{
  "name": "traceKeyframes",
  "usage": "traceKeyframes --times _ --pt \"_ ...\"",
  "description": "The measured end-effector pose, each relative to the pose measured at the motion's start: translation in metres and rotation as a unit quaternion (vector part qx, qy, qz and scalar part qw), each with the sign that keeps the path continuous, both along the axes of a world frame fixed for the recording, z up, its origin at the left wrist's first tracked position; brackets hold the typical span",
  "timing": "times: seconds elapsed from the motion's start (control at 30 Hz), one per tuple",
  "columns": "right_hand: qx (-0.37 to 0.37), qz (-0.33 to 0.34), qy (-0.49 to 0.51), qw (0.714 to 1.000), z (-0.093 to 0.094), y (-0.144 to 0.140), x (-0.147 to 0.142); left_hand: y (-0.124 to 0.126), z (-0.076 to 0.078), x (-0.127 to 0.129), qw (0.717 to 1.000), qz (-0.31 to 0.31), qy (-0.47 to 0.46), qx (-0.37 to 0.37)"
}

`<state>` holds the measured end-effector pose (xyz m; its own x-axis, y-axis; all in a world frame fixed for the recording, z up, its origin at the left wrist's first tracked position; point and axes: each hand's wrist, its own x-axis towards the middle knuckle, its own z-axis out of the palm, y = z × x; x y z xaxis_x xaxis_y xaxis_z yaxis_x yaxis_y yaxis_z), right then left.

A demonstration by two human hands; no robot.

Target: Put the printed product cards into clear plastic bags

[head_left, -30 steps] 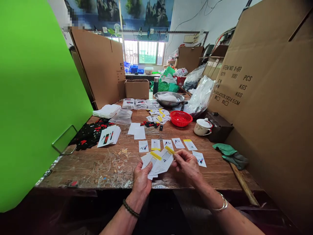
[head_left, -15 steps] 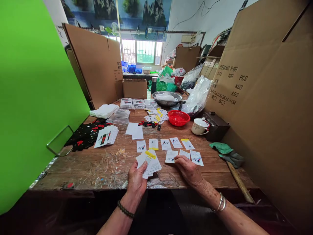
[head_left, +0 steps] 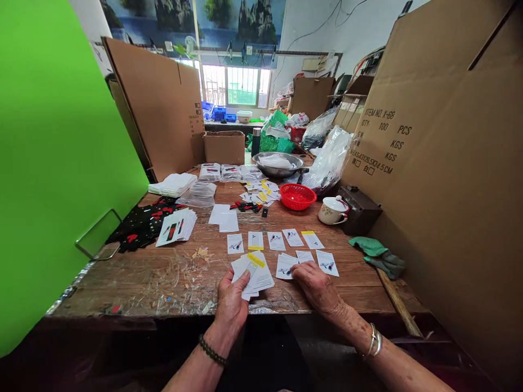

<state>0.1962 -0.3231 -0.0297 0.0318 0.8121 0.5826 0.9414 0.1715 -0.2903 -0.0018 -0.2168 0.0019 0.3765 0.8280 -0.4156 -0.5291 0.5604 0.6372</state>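
My left hand [head_left: 232, 296] is closed around a small fan of white printed cards [head_left: 263, 277], thumb on top; the uppermost card bears a yellow band. My right hand [head_left: 316, 284] is bent low over the table, its fingertips pinched at the right edge of a white card [head_left: 285, 264] with a small printed picture. Its knuckles partly cover another card [head_left: 304, 256] behind. To the right lies a third card [head_left: 327, 263]. Farther back runs a row of several similar cards [head_left: 276, 240], some with yellow bands.
A stack of picture cards [head_left: 177, 226] and a heap of black and red pieces [head_left: 139, 228] lie left. Beyond are blank white cards [head_left: 229, 221], scattered cards [head_left: 261, 193] and a red basket [head_left: 297, 197]. A lidded mug [head_left: 333, 210] and a wooden-handled tool [head_left: 398, 302] are at right.
The card under my right fingertips has turned slightly and shifted toward me. My left hand has moved a little to the right with its cards.
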Motion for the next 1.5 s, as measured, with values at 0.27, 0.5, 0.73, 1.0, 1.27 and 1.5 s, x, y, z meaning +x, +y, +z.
traceKeyframes --times 0.27,0.5,0.73,1.0,1.27,1.5 --pt "0.02 0.007 -0.006 1.0 -0.004 0.006 -0.005 0.001 0.003 -0.005 1.0 0.001 -0.005 0.004" --pt "-0.074 0.02 -0.04 0.996 0.012 -0.003 -0.006 0.005 0.004 -0.01 1.0 0.008 -0.009 0.0" --pt "-0.064 0.009 0.025 0.998 0.018 -0.006 -0.006 0.006 0.003 -0.013 1.0 0.004 -0.012 0.006" --pt "-0.024 -0.027 0.046 0.998 0.011 -0.005 -0.003 0.006 0.002 -0.013 1.0 -0.005 -0.011 -0.001" --pt "-0.084 -0.012 0.104 0.991 0.028 -0.011 0.008 0.009 -0.003 -0.013 1.0 0.002 -0.01 0.0" --pt "-0.132 0.026 0.117 0.984 0.027 -0.009 0.004 0.009 -0.001 -0.014 1.0 -0.002 -0.004 -0.005"
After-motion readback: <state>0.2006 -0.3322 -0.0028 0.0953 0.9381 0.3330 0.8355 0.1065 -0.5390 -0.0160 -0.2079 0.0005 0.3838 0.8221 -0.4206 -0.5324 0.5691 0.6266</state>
